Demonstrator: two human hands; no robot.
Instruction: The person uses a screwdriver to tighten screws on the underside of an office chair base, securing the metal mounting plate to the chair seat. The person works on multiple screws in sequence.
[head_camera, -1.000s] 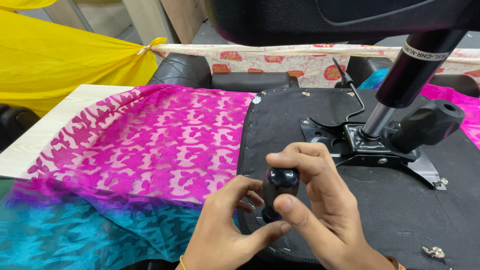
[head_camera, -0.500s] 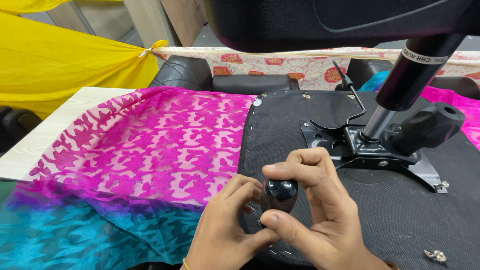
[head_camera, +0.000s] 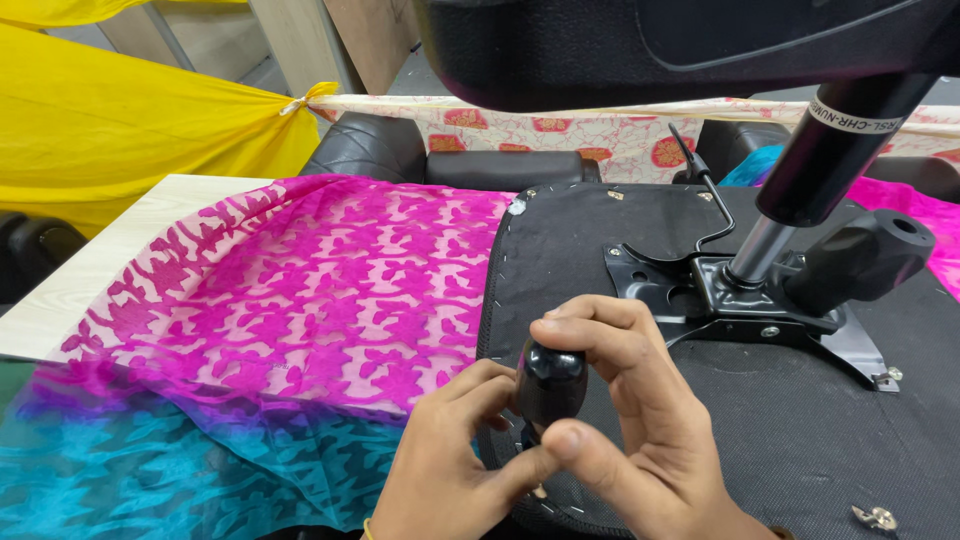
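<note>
Fingers of both hands, left (head_camera: 450, 470) and right (head_camera: 640, 440), pinch a glossy black knob (head_camera: 548, 385) beneath the white-labelled cylinder (head_camera: 835, 140).

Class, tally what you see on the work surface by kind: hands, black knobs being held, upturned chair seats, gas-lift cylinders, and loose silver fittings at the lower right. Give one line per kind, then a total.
Hands: 2 (left hand, right hand)
Black knob: 1
Upturned chair seat: 1
Gas-lift cylinder: 1
Loose silver fitting: 1
Total: 6
</note>
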